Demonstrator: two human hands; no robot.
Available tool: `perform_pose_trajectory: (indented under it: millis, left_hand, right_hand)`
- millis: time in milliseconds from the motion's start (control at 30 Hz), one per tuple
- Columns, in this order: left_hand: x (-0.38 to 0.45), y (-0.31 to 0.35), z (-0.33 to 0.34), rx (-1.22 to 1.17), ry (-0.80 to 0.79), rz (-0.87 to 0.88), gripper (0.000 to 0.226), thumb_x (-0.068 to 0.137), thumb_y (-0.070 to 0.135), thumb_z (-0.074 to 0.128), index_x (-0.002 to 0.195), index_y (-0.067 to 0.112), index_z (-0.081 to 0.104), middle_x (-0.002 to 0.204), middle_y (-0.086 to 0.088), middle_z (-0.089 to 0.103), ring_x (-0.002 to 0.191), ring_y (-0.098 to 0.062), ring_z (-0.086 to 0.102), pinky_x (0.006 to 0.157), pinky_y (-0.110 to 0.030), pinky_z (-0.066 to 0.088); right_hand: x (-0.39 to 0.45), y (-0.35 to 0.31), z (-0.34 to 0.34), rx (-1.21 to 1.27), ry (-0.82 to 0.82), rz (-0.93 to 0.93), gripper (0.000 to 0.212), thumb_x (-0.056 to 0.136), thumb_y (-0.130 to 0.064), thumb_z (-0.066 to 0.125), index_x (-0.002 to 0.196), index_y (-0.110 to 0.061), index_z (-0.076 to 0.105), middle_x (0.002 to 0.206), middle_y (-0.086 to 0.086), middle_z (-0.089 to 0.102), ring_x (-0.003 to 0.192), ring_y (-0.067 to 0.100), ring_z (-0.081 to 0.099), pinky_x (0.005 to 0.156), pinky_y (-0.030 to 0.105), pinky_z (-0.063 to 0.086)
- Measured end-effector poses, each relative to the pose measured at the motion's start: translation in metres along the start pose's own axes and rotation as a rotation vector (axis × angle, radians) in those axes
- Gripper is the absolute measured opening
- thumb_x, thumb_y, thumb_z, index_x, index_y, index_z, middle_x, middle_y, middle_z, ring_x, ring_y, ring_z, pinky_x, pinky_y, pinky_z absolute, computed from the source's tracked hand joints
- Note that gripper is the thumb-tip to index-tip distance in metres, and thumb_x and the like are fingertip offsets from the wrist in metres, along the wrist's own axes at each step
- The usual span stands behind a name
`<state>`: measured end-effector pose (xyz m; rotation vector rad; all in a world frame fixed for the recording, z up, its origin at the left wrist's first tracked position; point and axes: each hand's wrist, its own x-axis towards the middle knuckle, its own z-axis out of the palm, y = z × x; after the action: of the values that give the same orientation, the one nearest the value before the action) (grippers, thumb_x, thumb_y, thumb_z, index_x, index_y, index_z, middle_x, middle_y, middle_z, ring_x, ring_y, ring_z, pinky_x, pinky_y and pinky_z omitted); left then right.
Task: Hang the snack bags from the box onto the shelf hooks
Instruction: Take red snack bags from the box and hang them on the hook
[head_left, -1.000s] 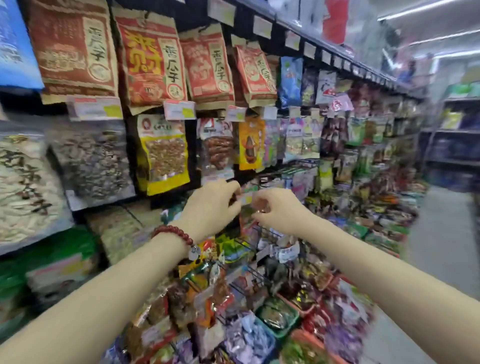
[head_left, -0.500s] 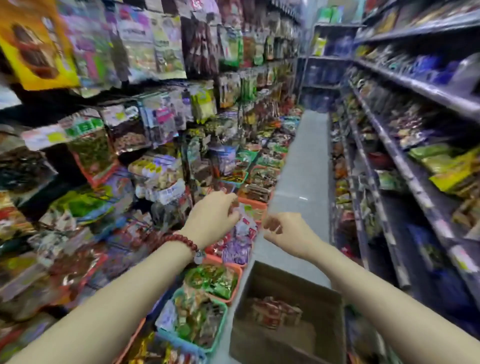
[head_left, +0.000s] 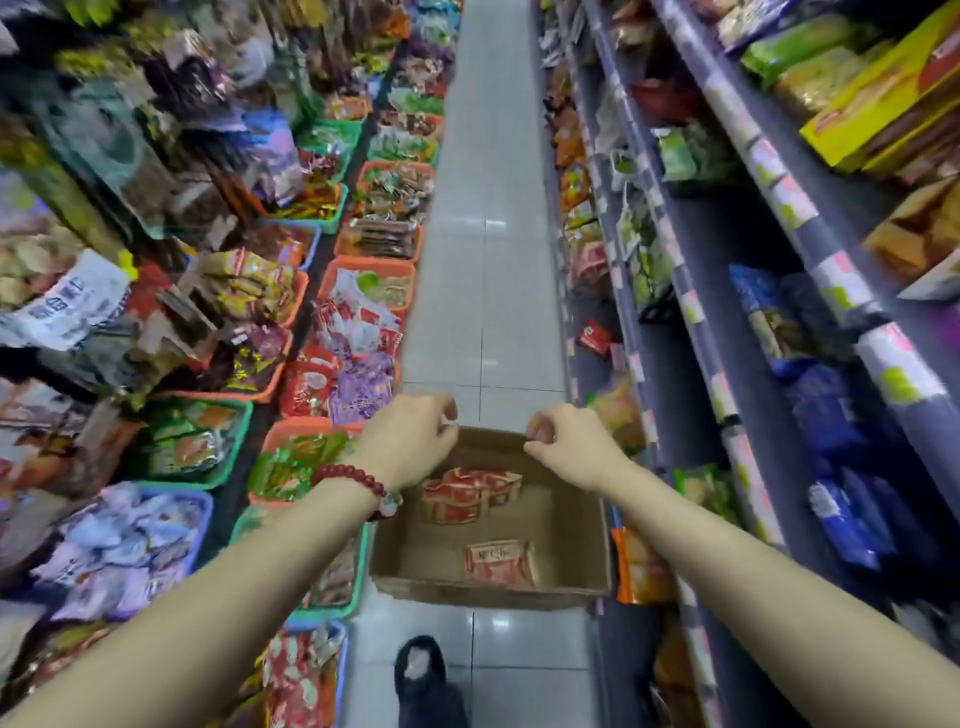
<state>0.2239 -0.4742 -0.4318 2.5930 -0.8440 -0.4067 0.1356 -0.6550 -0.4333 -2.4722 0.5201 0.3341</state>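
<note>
The long grey tiled aisle floor (head_left: 488, 218) runs between two walls of goods. On the left side stand rows of orange, green and blue plastic baskets (head_left: 363, 270) full of small snack packets, and above them many hanging bags, which are blurred. On the right side are the grey metal shelves (head_left: 691, 291) with price labels on their front edges and packets in green, blue and yellow.

The open brown cardboard box (head_left: 566, 530) stands on the floor, close to the foot of the right shelves and touching the baskets on the left. Inside it lie the red snack bags: a small pile of red snack bags (head_left: 467, 493) near the far left corner of the box, and a single red bag (head_left: 501, 561) near the front wall.

Both forearms reach out above the box. The left hand (head_left: 410, 441) has its fingers curled loosely and holds nothing; it is over the far left corner. On its wrist is a dark red bead bracelet (head_left: 353, 480). The right hand (head_left: 571, 447) is over the far edge, fingers also bent in, with nothing between them.

A black shoe (head_left: 421, 675) shows on the floor before the box.
</note>
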Motion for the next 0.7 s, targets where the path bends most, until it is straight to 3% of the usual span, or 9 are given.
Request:
perform_pose_trajectory:
  millis: [100, 533, 700]
  left_hand:
    - [0.042, -0.022, 0.035, 0.016, -0.094, 0.004, 0.018, 0.086, 0.024, 0.052, 0.098, 0.014, 0.06, 0.096, -0.012, 0.066, 0.095, -0.031, 0.06, 0.079, -0.036, 0.048]
    - [0.164, -0.143, 0.252, -0.032, -0.336, -0.203, 0.022, 0.088, 0.023, 0.052, 0.101, 0.009, 0.061, 0.102, -0.012, 0.066, 0.098, -0.03, 0.061, 0.078, -0.035, 0.048]
    - [0.196, -0.192, 0.35, -0.036, -0.353, -0.271, 0.031, 0.088, 0.022, 0.052, 0.117, 0.012, 0.057, 0.113, -0.011, 0.063, 0.107, -0.029, 0.059, 0.087, -0.036, 0.048]
  right_hand:
    - [0.043, 0.027, 0.03, 0.001, -0.036, 0.086, 0.014, 0.084, -0.02, 0.064, 0.095, -0.012, 0.069, 0.092, 0.008, 0.071, 0.093, 0.026, 0.064, 0.078, 0.03, 0.048]
    - [0.184, 0.163, 0.203, 0.041, -0.262, 0.294, 0.015, 0.09, -0.024, 0.062, 0.103, -0.019, 0.066, 0.103, 0.001, 0.068, 0.096, 0.016, 0.063, 0.086, 0.032, 0.054]
    - [0.234, 0.21, 0.286, 0.049, -0.346, 0.265, 0.02, 0.092, -0.023, 0.059, 0.11, -0.017, 0.065, 0.11, 0.003, 0.067, 0.101, 0.018, 0.062, 0.088, 0.029, 0.051]
